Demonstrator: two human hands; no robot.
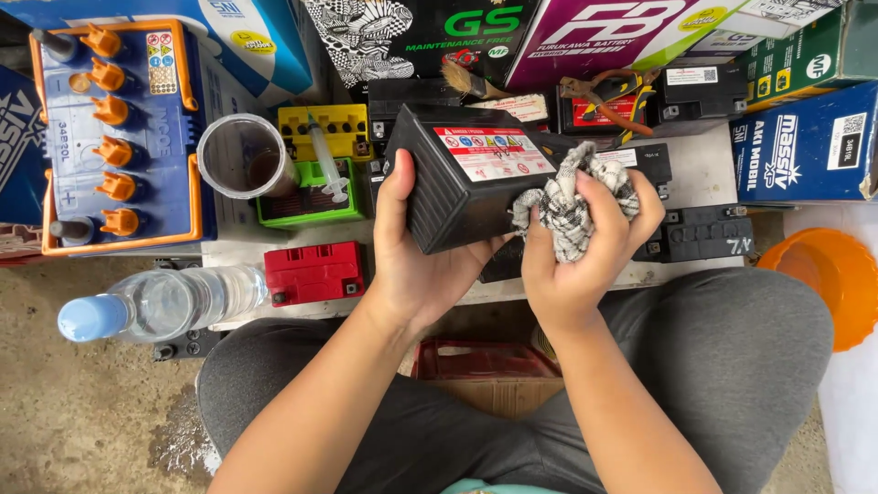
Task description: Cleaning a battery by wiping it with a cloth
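My left hand point(409, 252) grips a small black battery point(462, 174) from its left side and holds it tilted above the low shelf. A red and white warning sticker covers the battery's top. My right hand point(581, 256) is closed around a crumpled black-and-white checked rag point(572, 206) pressed against the battery's right side. My knees in grey trousers frame the bottom of the view.
A large blue battery with orange caps point(119, 137) stands at left, next to a clear cup point(240, 155), a syringe point(326, 160), yellow, green and red small batteries point(314, 272), and a water bottle point(160, 302). Battery boxes line the back; an orange bowl point(828, 279) sits right.
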